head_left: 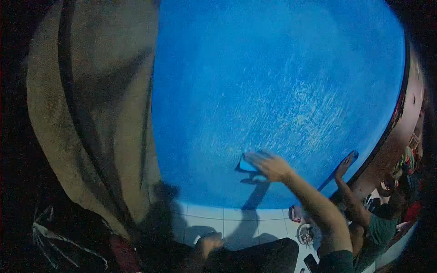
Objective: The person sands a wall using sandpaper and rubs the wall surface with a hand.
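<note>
My right hand (271,167) lies pressed against a large blue surface (273,54), its fingers closed over a light blue pad (247,164) with a dark edge. Pale scratches and whitish specks cover the surface above and to the right of that hand. Low in the view, close to my dark-clothed legs, my left hand (210,242) is curled; what it holds, if anything, is too small and dim to tell.
Another person's hand (347,164) touches the blue surface at the right, with a dark sleeve (382,230) below. A brown cloth (109,91) hangs on the left. White floor tiles (205,211) run beneath, with a round container (306,233) of small items.
</note>
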`<state>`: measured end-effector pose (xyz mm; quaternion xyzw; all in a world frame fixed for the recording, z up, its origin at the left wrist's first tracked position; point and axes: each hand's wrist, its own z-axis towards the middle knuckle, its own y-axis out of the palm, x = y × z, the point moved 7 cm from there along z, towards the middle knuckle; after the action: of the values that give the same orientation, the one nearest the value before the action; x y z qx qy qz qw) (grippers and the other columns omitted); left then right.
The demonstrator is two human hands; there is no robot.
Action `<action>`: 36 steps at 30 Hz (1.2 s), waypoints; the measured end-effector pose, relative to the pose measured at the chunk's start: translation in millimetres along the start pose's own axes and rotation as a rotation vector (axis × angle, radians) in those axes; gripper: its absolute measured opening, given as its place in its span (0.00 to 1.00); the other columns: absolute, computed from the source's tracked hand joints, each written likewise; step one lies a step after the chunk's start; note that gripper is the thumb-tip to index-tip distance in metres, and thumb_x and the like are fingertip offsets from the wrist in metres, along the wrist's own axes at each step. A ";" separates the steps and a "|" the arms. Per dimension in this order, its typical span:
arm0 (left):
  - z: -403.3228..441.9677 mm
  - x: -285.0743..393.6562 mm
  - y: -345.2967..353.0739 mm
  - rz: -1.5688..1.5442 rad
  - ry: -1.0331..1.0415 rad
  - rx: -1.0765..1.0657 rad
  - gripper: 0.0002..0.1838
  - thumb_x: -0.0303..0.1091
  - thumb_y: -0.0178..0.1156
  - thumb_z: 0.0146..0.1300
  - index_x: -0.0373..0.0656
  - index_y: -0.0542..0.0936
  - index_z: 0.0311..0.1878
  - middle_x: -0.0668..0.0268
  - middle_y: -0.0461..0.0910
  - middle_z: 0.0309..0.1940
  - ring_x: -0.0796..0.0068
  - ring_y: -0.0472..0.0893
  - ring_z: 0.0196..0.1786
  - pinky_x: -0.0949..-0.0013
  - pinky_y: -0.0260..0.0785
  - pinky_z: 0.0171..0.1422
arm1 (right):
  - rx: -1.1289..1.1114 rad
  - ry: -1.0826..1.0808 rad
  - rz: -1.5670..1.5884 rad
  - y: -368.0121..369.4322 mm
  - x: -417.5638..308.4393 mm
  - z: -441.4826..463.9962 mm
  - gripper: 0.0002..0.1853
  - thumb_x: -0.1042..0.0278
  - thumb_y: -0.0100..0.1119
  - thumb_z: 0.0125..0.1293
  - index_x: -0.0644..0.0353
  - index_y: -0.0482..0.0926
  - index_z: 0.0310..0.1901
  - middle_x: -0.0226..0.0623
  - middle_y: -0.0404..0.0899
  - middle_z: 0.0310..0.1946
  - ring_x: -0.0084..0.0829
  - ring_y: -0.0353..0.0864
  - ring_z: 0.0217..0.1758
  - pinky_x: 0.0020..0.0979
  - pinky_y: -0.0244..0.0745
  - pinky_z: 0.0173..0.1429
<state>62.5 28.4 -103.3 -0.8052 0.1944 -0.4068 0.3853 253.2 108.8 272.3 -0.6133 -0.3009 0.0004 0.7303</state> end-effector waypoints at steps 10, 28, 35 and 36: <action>-2.2 4.7 -5.2 -0.005 0.007 -0.007 0.29 0.54 0.47 0.72 0.35 0.75 0.56 0.50 0.79 0.52 0.55 0.79 0.55 0.49 0.72 0.60 | 1.142 0.790 -0.357 -208.7 112.3 3.1 0.38 0.43 0.44 0.73 0.56 0.52 0.76 0.47 0.47 0.78 0.45 0.43 0.82 0.57 0.28 0.79; 2.8 5.6 -9.8 -0.014 0.010 -0.004 0.27 0.52 0.48 0.72 0.34 0.75 0.56 0.50 0.79 0.53 0.55 0.79 0.55 0.51 0.72 0.60 | 1.028 0.819 -0.206 -200.1 66.6 54.9 0.46 0.40 0.49 0.68 0.62 0.46 0.77 0.47 0.41 0.79 0.45 0.38 0.83 0.62 0.31 0.78; -1.4 5.8 -9.9 -0.029 0.008 0.012 0.27 0.51 0.48 0.72 0.33 0.75 0.56 0.49 0.79 0.53 0.55 0.79 0.56 0.51 0.72 0.60 | 0.641 0.840 0.132 4.5 -32.6 42.1 0.50 0.35 0.52 0.65 0.68 0.49 0.75 0.58 0.44 0.77 0.58 0.40 0.80 0.62 0.33 0.78; -0.9 6.4 -10.0 -0.029 0.010 0.012 0.27 0.51 0.48 0.72 0.33 0.75 0.56 0.49 0.79 0.53 0.55 0.79 0.56 0.51 0.72 0.60 | 0.507 0.818 0.123 57.2 -61.4 35.2 0.49 0.38 0.51 0.66 0.69 0.48 0.75 0.59 0.43 0.77 0.56 0.39 0.81 0.60 0.35 0.78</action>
<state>65.6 30.2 -92.0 -0.8036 0.1823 -0.4174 0.3831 208.5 131.7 196.4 -0.3825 0.0573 -0.1245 0.9137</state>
